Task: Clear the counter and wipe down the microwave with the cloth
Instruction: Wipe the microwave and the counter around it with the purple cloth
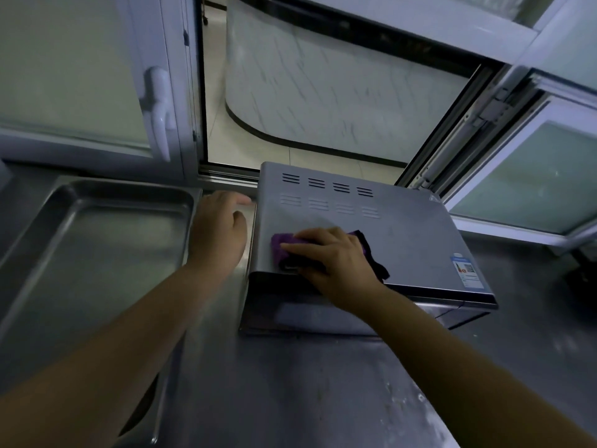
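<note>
Microwave [403, 240] stands on the steel table [307, 392] near its far edge, just below an open window [323, 92], vent slots along the rear of its top panel and a label [466, 272] at the front right corner of that panel. Purple cloth [281, 247] lies on the top panel by its left edge. Right hand [336, 263] presses flat on the cloth, fingers extended. Left hand [219, 234] sits just beside the microwave's left side, fingers loosely curled, holding nothing. A shallow steel tray [97, 240] rests at the table's left edge.
</note>
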